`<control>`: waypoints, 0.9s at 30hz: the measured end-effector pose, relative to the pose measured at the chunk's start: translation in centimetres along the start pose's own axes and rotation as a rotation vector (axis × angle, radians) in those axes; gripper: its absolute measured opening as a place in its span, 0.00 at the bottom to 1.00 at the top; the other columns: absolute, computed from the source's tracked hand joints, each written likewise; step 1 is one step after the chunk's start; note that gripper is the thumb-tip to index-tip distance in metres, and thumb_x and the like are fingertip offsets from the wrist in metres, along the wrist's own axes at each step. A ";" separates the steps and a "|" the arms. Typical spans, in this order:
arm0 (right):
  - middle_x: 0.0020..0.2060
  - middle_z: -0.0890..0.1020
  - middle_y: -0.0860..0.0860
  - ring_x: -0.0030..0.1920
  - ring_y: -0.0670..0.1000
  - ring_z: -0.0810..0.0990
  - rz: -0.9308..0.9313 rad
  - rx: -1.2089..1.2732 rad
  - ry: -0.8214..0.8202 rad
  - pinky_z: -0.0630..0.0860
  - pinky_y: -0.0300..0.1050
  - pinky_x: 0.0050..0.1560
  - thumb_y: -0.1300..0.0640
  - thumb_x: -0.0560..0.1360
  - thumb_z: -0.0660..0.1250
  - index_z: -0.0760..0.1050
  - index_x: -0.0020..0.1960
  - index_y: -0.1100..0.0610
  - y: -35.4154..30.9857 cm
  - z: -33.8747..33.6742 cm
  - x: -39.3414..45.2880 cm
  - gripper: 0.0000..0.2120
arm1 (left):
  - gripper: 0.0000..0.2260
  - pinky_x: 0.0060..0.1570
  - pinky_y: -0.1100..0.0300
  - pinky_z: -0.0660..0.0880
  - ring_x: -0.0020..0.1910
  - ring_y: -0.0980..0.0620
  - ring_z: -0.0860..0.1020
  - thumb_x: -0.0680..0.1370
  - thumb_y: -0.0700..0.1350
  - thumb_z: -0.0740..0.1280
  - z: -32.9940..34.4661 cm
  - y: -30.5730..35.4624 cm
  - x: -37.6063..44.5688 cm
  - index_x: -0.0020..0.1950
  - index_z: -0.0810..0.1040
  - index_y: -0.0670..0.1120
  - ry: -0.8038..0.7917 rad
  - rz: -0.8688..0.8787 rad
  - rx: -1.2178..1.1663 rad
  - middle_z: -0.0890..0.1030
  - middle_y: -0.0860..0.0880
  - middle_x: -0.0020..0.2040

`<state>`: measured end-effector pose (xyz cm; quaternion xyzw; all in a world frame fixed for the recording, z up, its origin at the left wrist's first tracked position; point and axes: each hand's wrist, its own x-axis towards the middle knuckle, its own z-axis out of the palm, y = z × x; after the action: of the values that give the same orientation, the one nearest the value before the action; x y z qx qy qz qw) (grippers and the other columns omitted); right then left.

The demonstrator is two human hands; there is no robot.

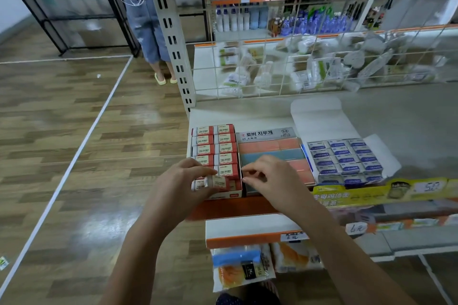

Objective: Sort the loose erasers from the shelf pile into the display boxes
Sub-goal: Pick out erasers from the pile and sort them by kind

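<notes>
I see the left hand (184, 182) pinching one loose eraser (218, 182) between thumb and curled fingers, just above the front row of the red display box (215, 161). The eraser lies with its long axis running left to right, nearly parallel to the shelf's front edge, its printed face turned up toward me. It is a small white block in a red-and-white paper sleeve marked "2B", the same look as the erasers already packed in two columns in that box.

The red display box sits at the front left corner of the shelf (396, 119). The right hand (266, 177) hovers just beside it, over the front of the middle display box (271, 153); its thumb and forefinger are drawn together in a pinch, the other fingers loosely curled, and I cannot tell whether anything is held between them. The middle box holds pink and blue erasers in bands and has a grey header card with Korean lettering.

To the right, touching the middle box, stands a blue-and-white eraser box (343, 157) with its white lid (319, 119) folded up behind it. A yellow price strip (381, 193) runs along the shelf's front edge at the right. A wire grid (297, 64) closes the back of the shelf, with bagged goods beyond it. A person in jeans (148, 30) stands at the far left post, on the wood floor.
</notes>
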<state>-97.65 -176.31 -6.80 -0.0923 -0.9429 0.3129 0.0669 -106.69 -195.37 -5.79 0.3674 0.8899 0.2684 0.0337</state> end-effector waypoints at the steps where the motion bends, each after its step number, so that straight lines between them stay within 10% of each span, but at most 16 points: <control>1: 0.47 0.78 0.47 0.44 0.43 0.74 0.000 0.000 -0.001 0.70 0.33 0.47 0.51 0.75 0.67 0.78 0.59 0.52 0.0 0.0 0.0 0.13 | 0.17 0.41 0.71 0.67 0.50 0.62 0.72 0.71 0.55 0.71 0.0 0.2 0.0 0.59 0.79 0.55 0.004 -0.003 0.024 0.74 0.61 0.53; 27: 0.51 0.77 0.49 0.49 0.45 0.75 -0.028 -0.026 -0.015 0.71 0.36 0.50 0.51 0.76 0.65 0.78 0.60 0.53 0.2 0.1 0.3 0.14 | 0.08 0.41 0.64 0.70 0.54 0.57 0.72 0.75 0.54 0.66 1.7 2.7 -0.2 0.51 0.79 0.53 0.012 -0.110 0.166 0.77 0.56 0.54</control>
<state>-97.90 -176.17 -7.00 -0.0774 -0.9487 0.3000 0.0631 -104.38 -193.19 -5.87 0.3180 0.9280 0.1938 0.0124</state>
